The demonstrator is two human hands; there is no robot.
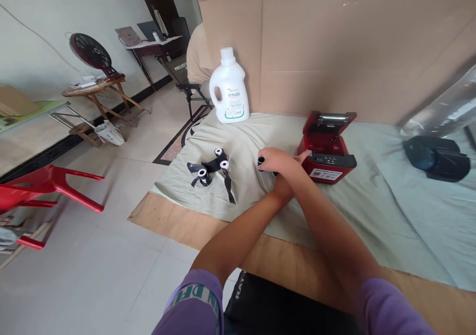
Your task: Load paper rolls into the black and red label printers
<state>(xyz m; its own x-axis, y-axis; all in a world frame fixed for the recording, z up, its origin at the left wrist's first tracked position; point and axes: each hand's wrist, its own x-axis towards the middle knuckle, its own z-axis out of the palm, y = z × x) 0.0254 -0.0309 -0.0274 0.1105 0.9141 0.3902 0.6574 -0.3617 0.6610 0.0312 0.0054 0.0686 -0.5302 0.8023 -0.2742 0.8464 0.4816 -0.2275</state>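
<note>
On the cloth [372, 196] that covers the table, the two forearms cross, and the hands meet just left of the red printer [327, 149]. The right hand [277, 160] lies on top, curled around a black roll [261, 163] whose end shows at the knuckles; one finger reaches toward the printer's front edge and seems to touch it. The left hand [283, 186] sits under the right wrist, mostly hidden, so I cannot tell whether it is spread or closed or holding anything. The printer stands with its lid [330, 118] tipped up and back, and its white label faces the person.

Left of the hands, three more rolls [212, 169] lie close together on the cloth, black with white cores, loose black strips trailing from them. A white jug [228, 88] stands upright at the cloth's far edge against the cardboard wall [334, 42]. A dark pouch [437, 157] rests far right. A red stool [48, 184] lies tipped over on the floor at left.
</note>
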